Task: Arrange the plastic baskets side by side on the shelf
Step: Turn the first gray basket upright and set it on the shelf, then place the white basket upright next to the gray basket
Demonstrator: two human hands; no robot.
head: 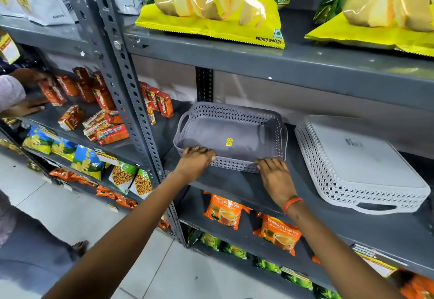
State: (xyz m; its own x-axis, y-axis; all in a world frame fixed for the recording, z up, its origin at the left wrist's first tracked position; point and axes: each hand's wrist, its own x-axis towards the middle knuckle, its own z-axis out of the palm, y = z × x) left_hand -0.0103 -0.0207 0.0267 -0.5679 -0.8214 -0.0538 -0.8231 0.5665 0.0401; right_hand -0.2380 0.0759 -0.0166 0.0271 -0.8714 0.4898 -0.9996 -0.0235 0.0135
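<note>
A purple-grey perforated plastic basket (231, 132) sits upright on the dark grey shelf (237, 188), with a yellow sticker on its floor. My left hand (196, 159) grips its near rim at the left corner. My right hand (274, 175) holds the same rim at the right corner, fingers curled over the edge. To the right, a light grey basket (357, 162) lies upside down on the same shelf, apart from the purple one, its handle toward the shelf front.
Red juice cartons (162, 105) stand at the shelf's back left, close to the purple basket. A perforated steel upright (131, 92) divides the bays. Yellow potato wafer bags (211, 5) fill the shelf above, orange tea packets (223, 211) the one below. Another person's hand (28, 107) rests on the left bay.
</note>
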